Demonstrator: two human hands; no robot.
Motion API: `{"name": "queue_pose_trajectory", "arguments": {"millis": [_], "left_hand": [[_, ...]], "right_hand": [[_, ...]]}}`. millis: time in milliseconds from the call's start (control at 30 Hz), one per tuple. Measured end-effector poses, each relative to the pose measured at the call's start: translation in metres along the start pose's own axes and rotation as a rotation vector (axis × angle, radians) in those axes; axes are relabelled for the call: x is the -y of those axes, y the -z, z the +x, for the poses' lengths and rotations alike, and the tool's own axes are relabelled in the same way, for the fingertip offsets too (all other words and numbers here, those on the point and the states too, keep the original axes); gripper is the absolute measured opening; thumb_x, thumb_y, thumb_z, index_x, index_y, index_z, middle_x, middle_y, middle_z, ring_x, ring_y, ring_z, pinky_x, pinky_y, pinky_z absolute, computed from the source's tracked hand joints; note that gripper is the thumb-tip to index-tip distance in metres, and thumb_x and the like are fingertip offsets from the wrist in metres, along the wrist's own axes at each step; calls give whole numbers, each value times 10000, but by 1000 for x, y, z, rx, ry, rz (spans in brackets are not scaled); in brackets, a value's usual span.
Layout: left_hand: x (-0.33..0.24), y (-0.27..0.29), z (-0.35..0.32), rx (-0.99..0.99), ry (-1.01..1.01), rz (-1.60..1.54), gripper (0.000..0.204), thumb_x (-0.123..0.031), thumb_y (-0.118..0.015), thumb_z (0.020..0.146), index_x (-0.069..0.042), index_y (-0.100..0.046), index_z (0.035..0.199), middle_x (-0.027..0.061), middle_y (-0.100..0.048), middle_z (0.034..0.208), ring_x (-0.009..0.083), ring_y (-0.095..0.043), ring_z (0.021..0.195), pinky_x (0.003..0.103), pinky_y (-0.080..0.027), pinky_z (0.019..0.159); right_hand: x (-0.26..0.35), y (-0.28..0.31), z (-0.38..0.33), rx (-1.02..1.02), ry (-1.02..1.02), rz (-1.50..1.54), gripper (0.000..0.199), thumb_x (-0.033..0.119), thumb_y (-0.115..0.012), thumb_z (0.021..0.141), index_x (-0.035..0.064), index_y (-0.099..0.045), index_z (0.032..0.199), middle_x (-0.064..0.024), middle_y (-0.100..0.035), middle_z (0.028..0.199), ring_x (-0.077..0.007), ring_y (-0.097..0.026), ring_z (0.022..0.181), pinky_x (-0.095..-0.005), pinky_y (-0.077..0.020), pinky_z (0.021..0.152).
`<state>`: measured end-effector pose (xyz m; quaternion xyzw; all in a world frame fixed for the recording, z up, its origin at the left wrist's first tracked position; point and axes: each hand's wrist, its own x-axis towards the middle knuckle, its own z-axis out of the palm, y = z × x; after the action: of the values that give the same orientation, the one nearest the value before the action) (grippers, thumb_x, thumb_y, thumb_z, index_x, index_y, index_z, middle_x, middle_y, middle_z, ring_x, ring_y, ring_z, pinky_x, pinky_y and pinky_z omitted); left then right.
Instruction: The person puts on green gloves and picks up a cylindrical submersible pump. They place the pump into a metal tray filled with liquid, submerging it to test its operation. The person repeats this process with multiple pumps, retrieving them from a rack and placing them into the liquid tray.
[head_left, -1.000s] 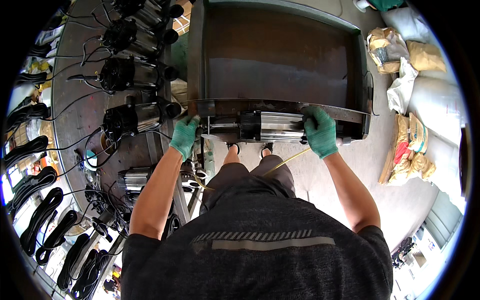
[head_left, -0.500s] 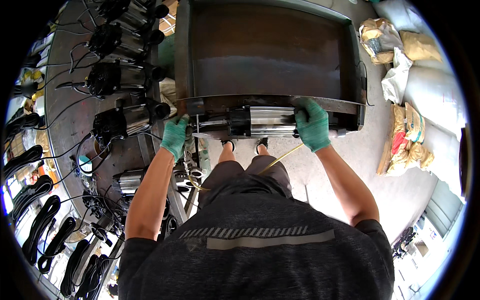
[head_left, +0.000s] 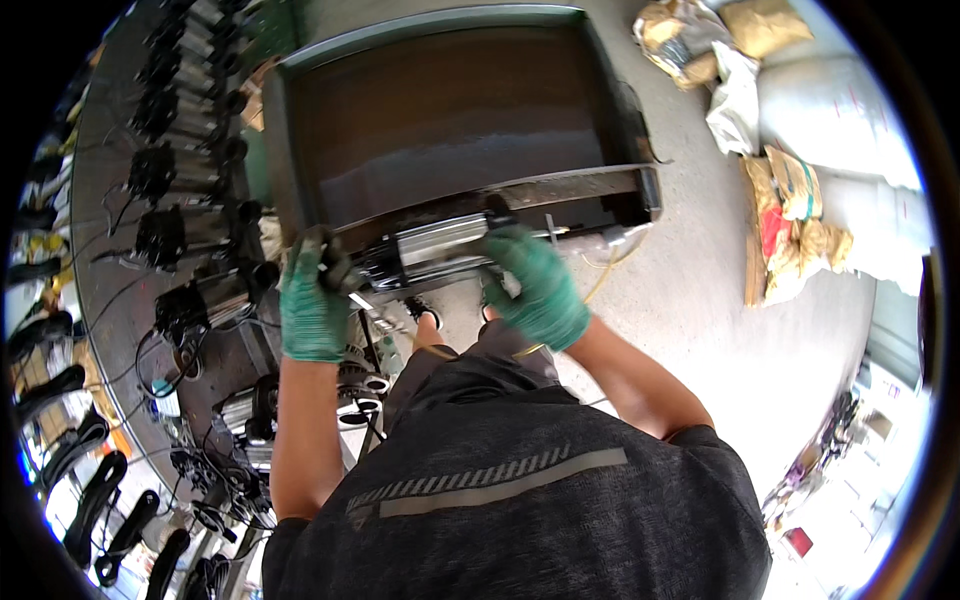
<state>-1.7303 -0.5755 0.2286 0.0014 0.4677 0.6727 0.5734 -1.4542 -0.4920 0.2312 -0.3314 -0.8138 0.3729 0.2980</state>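
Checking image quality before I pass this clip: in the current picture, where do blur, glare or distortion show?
In the head view, blur smears the right hand and softens the left hand; in the head view, glare streaks the metal cylinder and the floor toward the right washes out near white; in the head view, fisheye distortion bows the long bench at left, with black corners.

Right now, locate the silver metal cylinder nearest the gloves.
Head view, just above centre: the cylinder lies between green-gloved left hand and right hand, alongside the dark metal tray.
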Motion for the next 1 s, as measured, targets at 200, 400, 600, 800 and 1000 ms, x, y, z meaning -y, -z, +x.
{"name": "queue_pose_trajectory", "arguments": {"millis": [200, 400, 600, 800, 1000], "left_hand": [[110, -150, -14, 310, 116, -79, 169, -206, -633, 1008, -92, -612, 1131, 44, -619, 1030, 147, -576, 831, 306, -519, 768], [128, -151, -22, 498, -102, 589, 388, -192, -661, 992, -30, -562, 1331, 59, -658, 1185, 160, -644, 1031, 324, -542, 910], [100, -46, -28, 73, -175, 708, 336, -244, -652, 995, -42, -639, 1264, 54, -682, 1119, 157, -643, 994, 301, -533, 886], [69, 100, -32, -307, -466, 818, 302, -13, -590, 968, -30, -634, 1267, 62, -682, 1138, 157, -638, 1018, 297, -515, 899], [59, 190, -23, -430, -493, 1354, 402, -38, -615, 931, -39, -586, 1332, 116, -667, 1232, 244, -635, 1099, 340, -485, 976]], "right_hand": [[-17, 33, -55, 206, -515, 7, 468, 148, -692, 913, 43, -533, 1341, -199, -680, 1119, -389, -671, 972, -457, -551, 813], [-116, 175, -147, -67, -532, -719, 217, 151, -575, 953, 102, -597, 1163, -180, -679, 1012, -401, -683, 827, -515, -542, 662], [-225, 206, -143, -43, -923, -502, 265, 233, -621, 951, 52, -596, 1143, -265, -690, 1076, -460, -654, 1023, -514, -524, 821], [-312, 161, -132, -321, -748, -306, 285, 160, -699, 893, 9, -546, 1081, -247, -670, 965, -442, -652, 880, -505, -504, 793], [-306, 136, -131, -451, -698, -411, 272, 87, -682, 865, 13, -536, 1083, -242, -573, 1058, -415, -587, 976, -481, -480, 860]]}}
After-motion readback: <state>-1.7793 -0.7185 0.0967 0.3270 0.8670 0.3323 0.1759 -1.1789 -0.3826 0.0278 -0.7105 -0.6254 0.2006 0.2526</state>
